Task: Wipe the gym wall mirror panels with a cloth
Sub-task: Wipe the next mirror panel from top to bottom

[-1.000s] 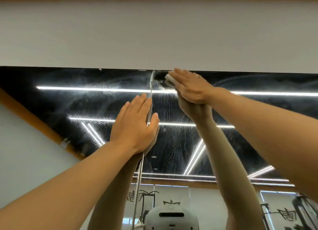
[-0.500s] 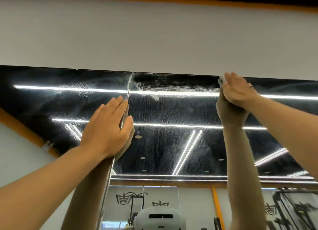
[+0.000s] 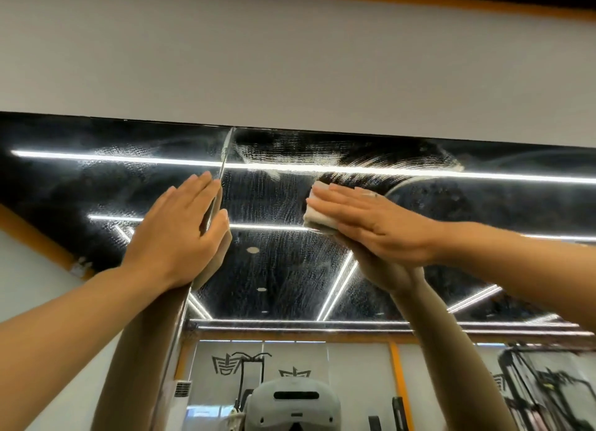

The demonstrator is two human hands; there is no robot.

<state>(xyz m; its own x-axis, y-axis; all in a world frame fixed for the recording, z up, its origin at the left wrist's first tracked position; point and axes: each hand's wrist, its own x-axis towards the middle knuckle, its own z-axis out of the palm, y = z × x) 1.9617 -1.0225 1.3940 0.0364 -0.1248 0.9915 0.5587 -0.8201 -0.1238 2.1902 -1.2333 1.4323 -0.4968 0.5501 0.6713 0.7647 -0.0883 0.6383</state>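
While the left hand (image 3: 175,233) lies flat with straight fingers on the mirror (image 3: 283,269) across the panel seam (image 3: 222,172), the right hand (image 3: 371,227) presses a white cloth (image 3: 317,216) under straight fingers against the wet, streaked right panel.

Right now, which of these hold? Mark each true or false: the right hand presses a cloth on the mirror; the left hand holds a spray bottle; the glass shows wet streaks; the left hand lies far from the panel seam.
1. The right hand presses a white cloth flat on the mirror. True.
2. The left hand holds a spray bottle. False: it holds nothing and rests flat on the glass.
3. The glass shows wet streaks. True.
4. The left hand lies far from the panel seam. False: it lies right across it.
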